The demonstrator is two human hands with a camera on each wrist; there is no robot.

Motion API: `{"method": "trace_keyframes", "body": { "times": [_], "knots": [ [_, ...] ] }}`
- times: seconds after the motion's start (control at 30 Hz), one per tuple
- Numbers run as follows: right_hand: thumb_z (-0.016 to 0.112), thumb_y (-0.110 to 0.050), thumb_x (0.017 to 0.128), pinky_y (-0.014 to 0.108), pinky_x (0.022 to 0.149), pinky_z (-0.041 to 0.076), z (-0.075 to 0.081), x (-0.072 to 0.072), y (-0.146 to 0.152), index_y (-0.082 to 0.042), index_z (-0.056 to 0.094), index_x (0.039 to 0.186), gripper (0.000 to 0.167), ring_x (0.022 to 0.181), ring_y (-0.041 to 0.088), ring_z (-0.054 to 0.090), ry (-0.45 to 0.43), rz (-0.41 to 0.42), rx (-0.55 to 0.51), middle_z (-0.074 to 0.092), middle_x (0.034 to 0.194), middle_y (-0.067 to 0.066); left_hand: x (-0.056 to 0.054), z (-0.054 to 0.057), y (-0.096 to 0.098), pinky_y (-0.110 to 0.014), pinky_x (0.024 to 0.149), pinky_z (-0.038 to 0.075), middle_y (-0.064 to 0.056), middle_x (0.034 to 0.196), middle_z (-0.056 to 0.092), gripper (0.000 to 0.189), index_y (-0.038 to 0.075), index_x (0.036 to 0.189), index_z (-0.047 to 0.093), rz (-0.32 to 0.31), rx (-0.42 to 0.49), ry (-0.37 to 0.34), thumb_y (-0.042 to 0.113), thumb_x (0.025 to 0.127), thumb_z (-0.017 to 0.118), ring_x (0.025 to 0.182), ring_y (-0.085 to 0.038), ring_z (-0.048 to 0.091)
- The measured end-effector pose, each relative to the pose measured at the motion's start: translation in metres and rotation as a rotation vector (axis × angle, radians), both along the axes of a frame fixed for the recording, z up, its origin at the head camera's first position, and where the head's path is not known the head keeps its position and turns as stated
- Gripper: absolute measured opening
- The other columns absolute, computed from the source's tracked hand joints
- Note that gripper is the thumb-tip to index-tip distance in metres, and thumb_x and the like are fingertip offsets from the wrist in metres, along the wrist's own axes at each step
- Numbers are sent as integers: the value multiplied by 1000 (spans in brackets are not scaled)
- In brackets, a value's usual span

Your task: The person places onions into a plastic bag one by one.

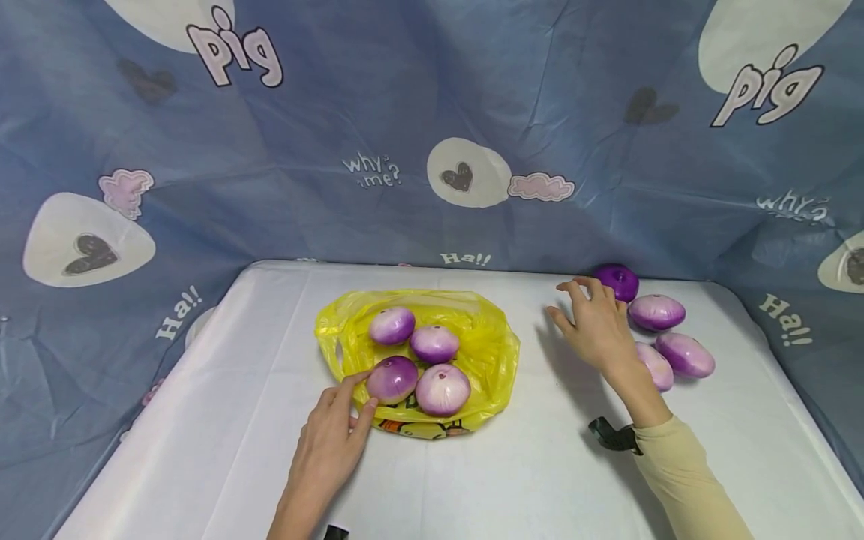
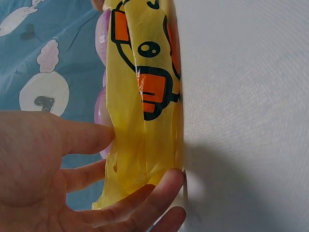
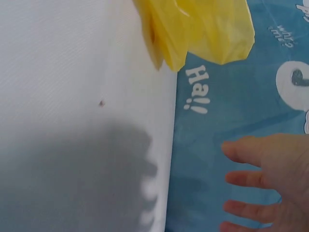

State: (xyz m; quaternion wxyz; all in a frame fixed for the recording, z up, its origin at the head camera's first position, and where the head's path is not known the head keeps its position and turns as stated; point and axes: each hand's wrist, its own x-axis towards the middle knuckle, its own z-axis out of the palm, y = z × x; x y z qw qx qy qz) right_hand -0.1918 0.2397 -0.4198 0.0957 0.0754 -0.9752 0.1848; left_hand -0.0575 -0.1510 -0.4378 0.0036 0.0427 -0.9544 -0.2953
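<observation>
A yellow plastic bag (image 1: pixel 489 360) lies spread on the white table, with several purple onions (image 1: pixel 442 390) on its opened mouth. My left hand (image 1: pixel 331 435) rests at its near left edge, index finger and thumb beside the nearest left onion (image 1: pixel 392 379). In the left wrist view, the fingers (image 2: pixel 159 198) are fairly straight and lie against the bag's side (image 2: pixel 130 140). My right hand (image 1: pixel 597 330) hovers over the table with spread, slightly bent fingers and holds nothing. It is left of a dark purple onion (image 1: pixel 617 282) and partly covers it.
More onions lie at the right: two light purple onions, one behind (image 1: pixel 657 312) and one in front (image 1: pixel 685 355), and another onion (image 1: pixel 655 367) partly behind the right wrist. A blue printed cloth (image 1: pixel 405 225) rises along the table's back edge.
</observation>
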Motion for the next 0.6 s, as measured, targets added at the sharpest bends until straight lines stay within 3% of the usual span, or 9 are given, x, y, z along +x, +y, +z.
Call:
{"method": "trace_keyframes", "body": {
  "times": [0.37,0.6],
  "knots": [
    [63,-32,108,81,106,34,-4,12,24,-7,61,140,40,136,61,46,-63,-16,38,49,152,33,0,1,0,-34,67,49,-20,130,69,43,22,150,60,-5,-1,6,34,109,65,84,-17,66],
    [63,-31,108,80,100,37,-10,18,34,-6,61,138,40,132,61,48,-60,-22,43,52,150,33,0,1,0,-34,67,49,-20,130,69,43,22,150,60,-1,1,3,34,108,65,84,-16,65]
  ]
}}
